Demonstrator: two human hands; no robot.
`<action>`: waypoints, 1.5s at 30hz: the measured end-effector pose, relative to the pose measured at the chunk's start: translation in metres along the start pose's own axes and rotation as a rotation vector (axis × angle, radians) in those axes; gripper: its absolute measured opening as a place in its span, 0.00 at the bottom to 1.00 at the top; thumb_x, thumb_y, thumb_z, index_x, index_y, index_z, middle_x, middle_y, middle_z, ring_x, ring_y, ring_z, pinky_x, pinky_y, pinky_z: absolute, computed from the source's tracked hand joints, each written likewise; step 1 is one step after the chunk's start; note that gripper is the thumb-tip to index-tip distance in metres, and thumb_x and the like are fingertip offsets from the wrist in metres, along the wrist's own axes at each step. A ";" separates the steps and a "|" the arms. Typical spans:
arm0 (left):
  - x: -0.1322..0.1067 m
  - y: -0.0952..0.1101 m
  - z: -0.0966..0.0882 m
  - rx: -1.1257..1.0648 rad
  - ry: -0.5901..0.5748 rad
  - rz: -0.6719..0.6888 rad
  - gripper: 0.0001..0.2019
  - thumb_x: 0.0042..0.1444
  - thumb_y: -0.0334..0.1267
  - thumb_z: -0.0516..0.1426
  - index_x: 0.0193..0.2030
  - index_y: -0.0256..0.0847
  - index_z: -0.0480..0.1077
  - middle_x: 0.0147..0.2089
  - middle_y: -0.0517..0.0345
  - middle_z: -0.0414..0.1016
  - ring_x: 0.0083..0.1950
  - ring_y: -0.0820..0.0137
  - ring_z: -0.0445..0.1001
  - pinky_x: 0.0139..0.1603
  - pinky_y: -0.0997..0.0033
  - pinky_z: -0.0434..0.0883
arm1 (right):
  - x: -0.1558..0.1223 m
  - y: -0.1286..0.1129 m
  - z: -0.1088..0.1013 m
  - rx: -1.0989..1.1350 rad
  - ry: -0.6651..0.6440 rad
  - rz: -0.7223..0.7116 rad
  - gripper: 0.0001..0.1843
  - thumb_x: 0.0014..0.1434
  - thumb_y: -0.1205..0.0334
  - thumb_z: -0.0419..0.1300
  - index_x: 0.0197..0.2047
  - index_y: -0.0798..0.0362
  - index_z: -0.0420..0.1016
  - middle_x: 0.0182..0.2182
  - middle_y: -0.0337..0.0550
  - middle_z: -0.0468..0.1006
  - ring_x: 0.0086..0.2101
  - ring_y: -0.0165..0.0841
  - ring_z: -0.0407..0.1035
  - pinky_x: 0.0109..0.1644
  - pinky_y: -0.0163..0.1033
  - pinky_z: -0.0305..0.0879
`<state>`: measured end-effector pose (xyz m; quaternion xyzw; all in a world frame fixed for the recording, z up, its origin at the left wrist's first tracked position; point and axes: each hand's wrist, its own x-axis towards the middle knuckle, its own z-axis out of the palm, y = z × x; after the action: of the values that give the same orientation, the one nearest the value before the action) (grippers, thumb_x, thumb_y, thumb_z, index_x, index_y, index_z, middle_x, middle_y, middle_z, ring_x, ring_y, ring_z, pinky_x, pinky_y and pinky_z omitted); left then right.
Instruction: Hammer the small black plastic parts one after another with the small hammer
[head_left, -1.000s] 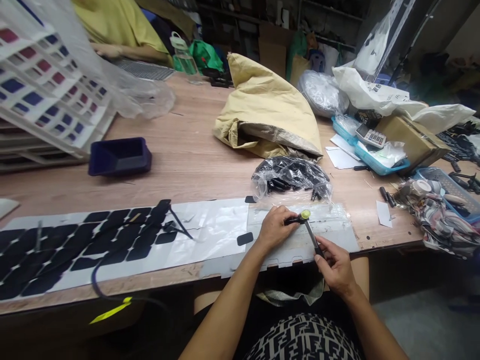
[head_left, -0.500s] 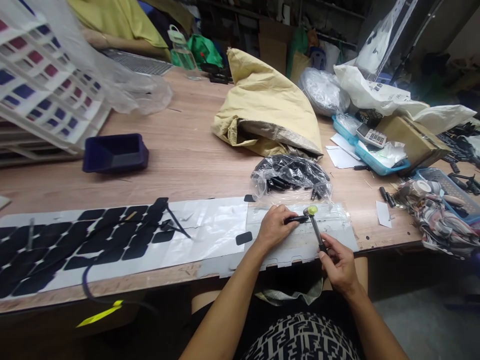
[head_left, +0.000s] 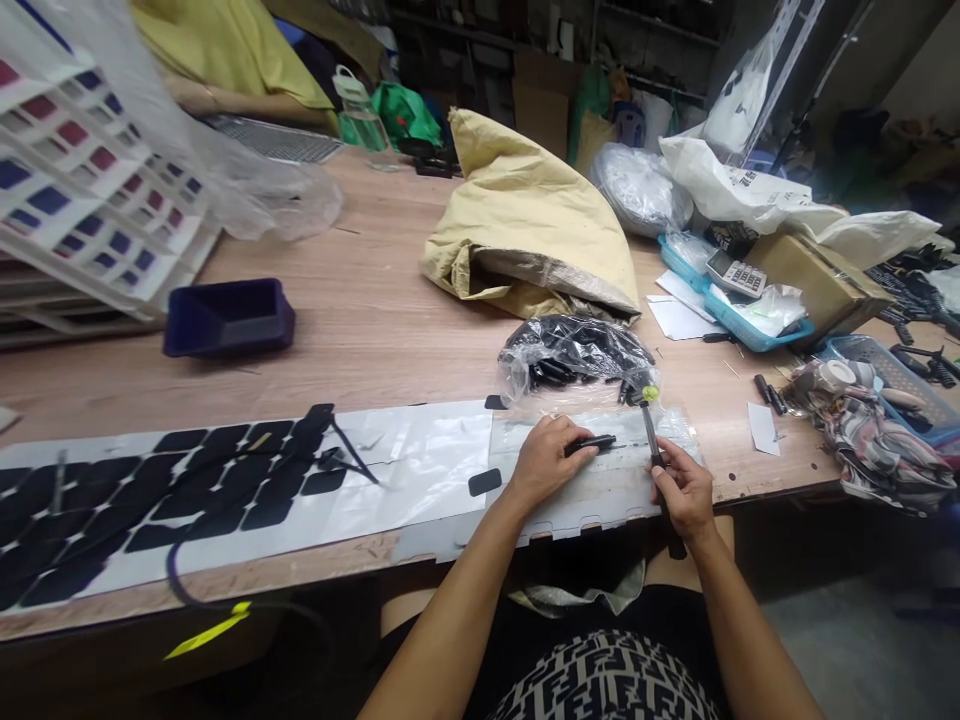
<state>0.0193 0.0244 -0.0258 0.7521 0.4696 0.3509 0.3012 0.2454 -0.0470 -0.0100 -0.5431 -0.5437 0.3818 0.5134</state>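
Head view: handling a slim, smooth black rod [head_left: 601, 442] just right of centre, below mid-frame, over a scuffed, pale grey board [head_left: 450, 540]. Working just below a crinkled, clear plastic bag [head_left: 577, 350] of glossy black pieces, and to the right of a shiny white sheet [head_left: 427, 465] bearing flat, round-cornered black patches [head_left: 268, 510]. Pinching the rod in the left hand [head_left: 552, 455], with fingers bent over one end, letting the other poke out rightward. Wrapping the right hand [head_left: 684, 492], lower right of centre, round the dark handle of a hammer [head_left: 649, 428], tilting its metal shaft up and slightly leftward, holding its rounded yellow-green face apart from the rod. Stretching both bare forearms up from the bottom edge, angling them inward.
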 end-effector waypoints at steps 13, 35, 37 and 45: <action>-0.097 0.046 0.018 0.267 -0.078 0.275 0.02 0.57 0.33 0.60 0.37 0.42 0.74 0.56 0.49 0.70 0.57 0.55 0.66 0.57 0.52 0.65 | 0.000 0.004 -0.001 0.062 -0.016 0.029 0.21 0.58 0.62 0.59 0.56 0.54 0.72 0.32 0.39 0.75 0.19 0.25 0.66 0.22 0.33 0.64; 0.092 0.010 -0.028 0.515 0.136 -0.488 0.23 0.54 0.53 0.60 0.54 0.47 0.71 0.46 0.48 0.79 0.48 0.50 0.75 0.43 0.56 0.70 | -0.002 0.008 0.000 0.071 -0.018 0.032 0.22 0.58 0.61 0.60 0.56 0.55 0.72 0.31 0.38 0.74 0.18 0.24 0.66 0.21 0.32 0.65; 0.095 0.006 -0.026 0.517 0.137 -0.491 0.23 0.53 0.52 0.60 0.54 0.47 0.70 0.47 0.47 0.79 0.48 0.49 0.75 0.42 0.56 0.69 | -0.002 0.008 0.000 0.072 -0.026 0.032 0.22 0.58 0.61 0.60 0.56 0.54 0.72 0.31 0.38 0.74 0.18 0.24 0.65 0.21 0.32 0.65; 0.084 -0.002 -0.021 0.551 0.185 -0.451 0.12 0.59 0.49 0.56 0.43 0.45 0.72 0.43 0.50 0.79 0.44 0.56 0.75 0.40 0.62 0.66 | -0.002 0.011 0.000 0.072 -0.038 0.023 0.22 0.58 0.62 0.60 0.56 0.55 0.72 0.31 0.38 0.73 0.18 0.24 0.65 0.21 0.32 0.65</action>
<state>0.0279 0.1052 0.0053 0.6476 0.7257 0.2028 0.1133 0.2477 -0.0479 -0.0211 -0.5232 -0.5328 0.4172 0.5179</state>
